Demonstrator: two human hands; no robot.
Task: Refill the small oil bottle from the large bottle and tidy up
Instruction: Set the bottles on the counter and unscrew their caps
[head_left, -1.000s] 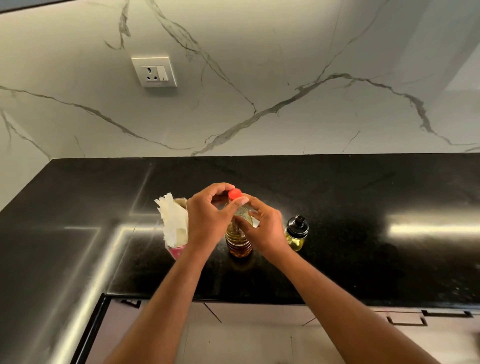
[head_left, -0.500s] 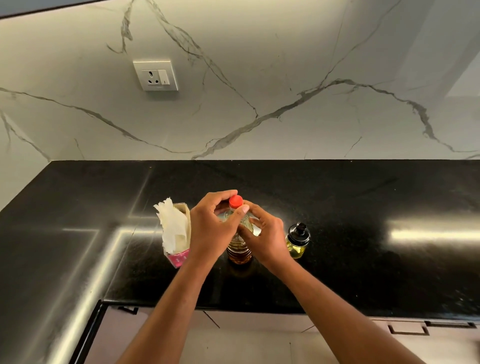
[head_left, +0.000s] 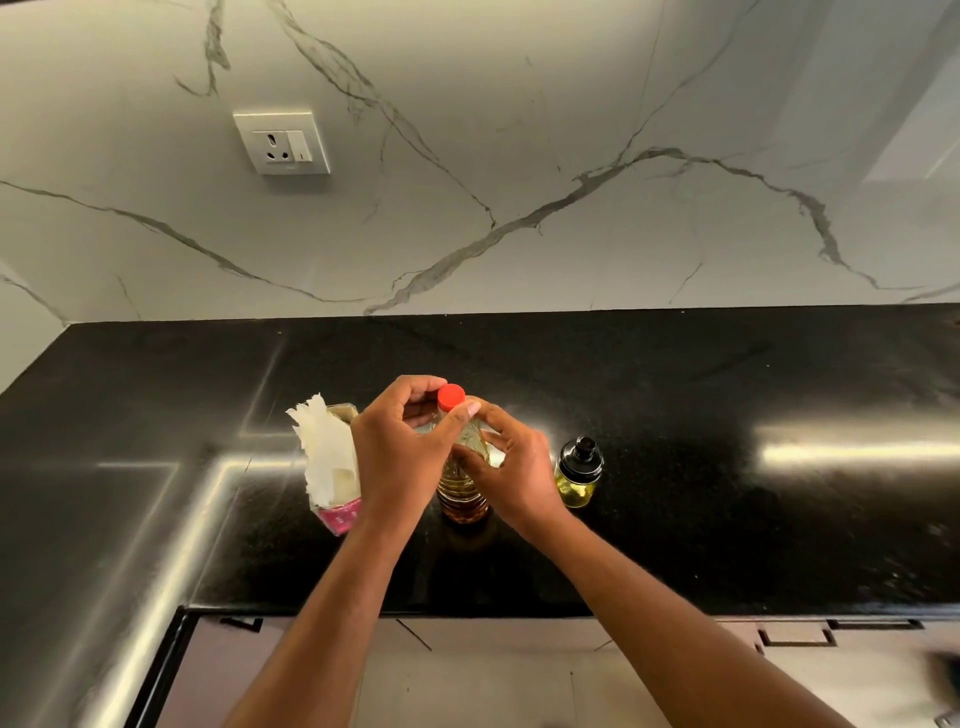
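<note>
The large oil bottle (head_left: 464, 488), clear plastic with amber oil, stands upright on the black counter (head_left: 727, 395). Its red cap (head_left: 450, 397) is on the neck. My left hand (head_left: 400, 457) pinches the cap between thumb and fingers. My right hand (head_left: 511, 462) wraps around the bottle's shoulder just below the cap. The small oil bottle (head_left: 576, 475), glass with a black pourer top and yellow oil inside, stands upright just right of my right hand, apart from it.
A pink box with white tissue (head_left: 327, 462) sticking out stands just left of my left hand. A wall socket (head_left: 283, 141) sits on the marble backsplash. The counter's front edge runs below my forearms, with drawers under it.
Both hands stay on the large bottle; my left fingers have shifted slightly around the red cap. The bottle and the small bottle stand where they were.
</note>
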